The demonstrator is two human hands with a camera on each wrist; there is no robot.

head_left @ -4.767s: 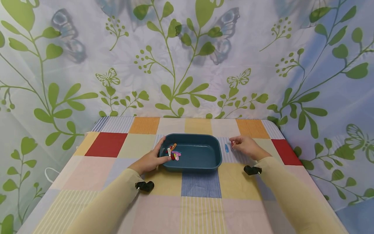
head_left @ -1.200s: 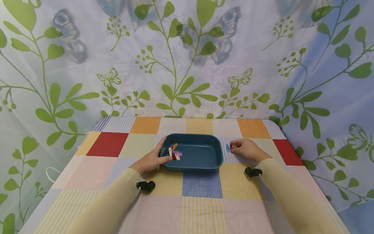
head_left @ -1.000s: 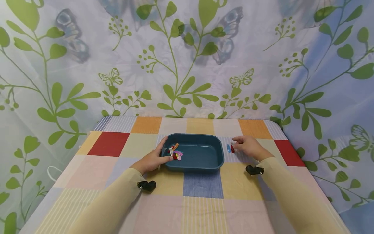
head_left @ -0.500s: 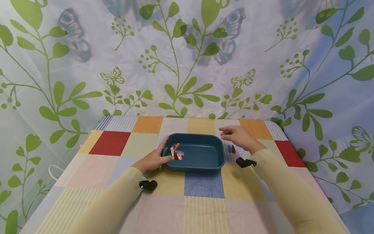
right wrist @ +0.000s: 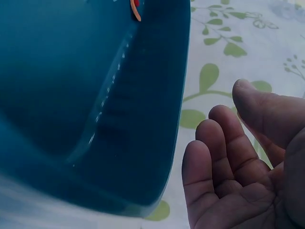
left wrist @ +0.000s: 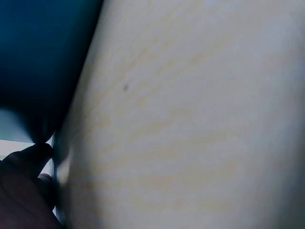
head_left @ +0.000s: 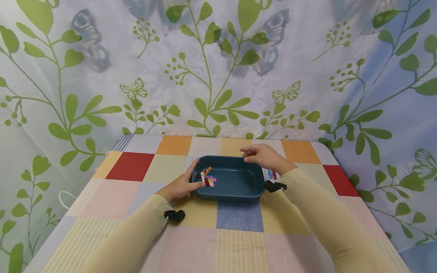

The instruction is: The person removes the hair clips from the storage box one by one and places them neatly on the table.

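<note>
Checkered surface (head_left: 235,242), leaf-print curtain behind. Teal tray (head_left: 235,187) sits mid-surface toward the far edge, hair clips (head_left: 207,177) in its left end. Left hand (head_left: 180,185) grips the tray's left rim. Right hand (head_left: 263,156) hovers over the far-right corner, fingers relaxed, holding nothing. Two clips (head_left: 272,174) lie just right of the tray.

A dark teal rectangular tray (head_left: 235,191) sits level on the checked cloth, colourful hair clips (head_left: 206,177) piled at its left end.

Domestic setting: patchwork tablecloth (head_left: 235,242) covers the table; leaf-and-butterfly curtain (head_left: 218,68) hangs directly behind the table.
</note>
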